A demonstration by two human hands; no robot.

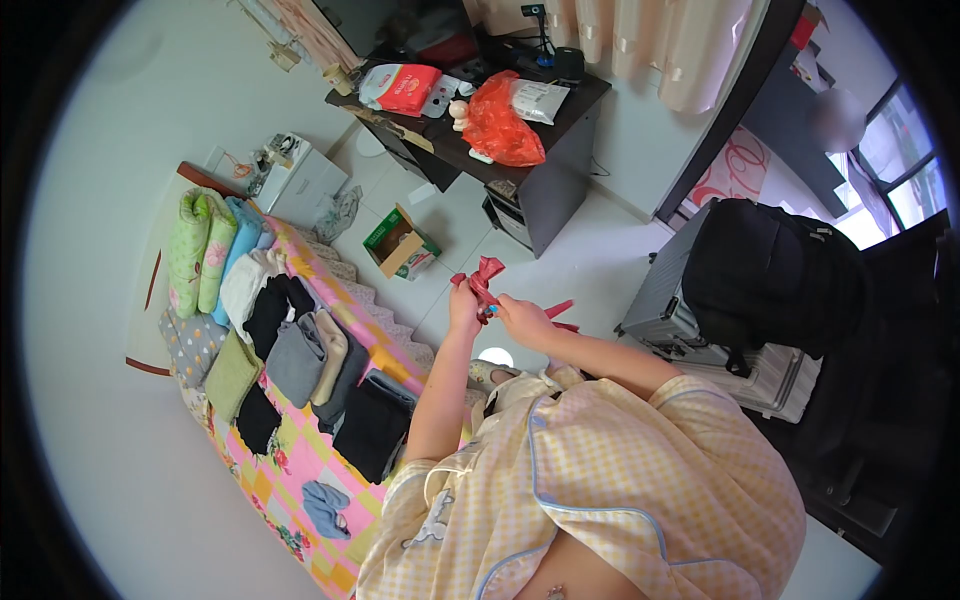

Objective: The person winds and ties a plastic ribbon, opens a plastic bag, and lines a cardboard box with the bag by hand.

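Observation:
Out in front of my body, above the floor, a red ribbon-like strip [487, 270] is bunched between my hands. My left hand [464, 305] is closed around its bunched part, with a loop sticking up above the fingers. Close beside it, my right hand [519, 321] also grips the strip, fingers pinched together. Loose red ends trail out past the right wrist. Whether the strip is cloth or plastic is hard to tell. Part of it is hidden inside the fingers.
To the left is a bed [290, 490] with folded clothes [297, 360] and rolled bedding [190, 255]. A desk [560, 150] ahead holds a red plastic bag [505, 120]. An open cardboard box [400, 245] sits on the floor. At right, a black backpack [770, 275] rests on a silver suitcase [665, 300].

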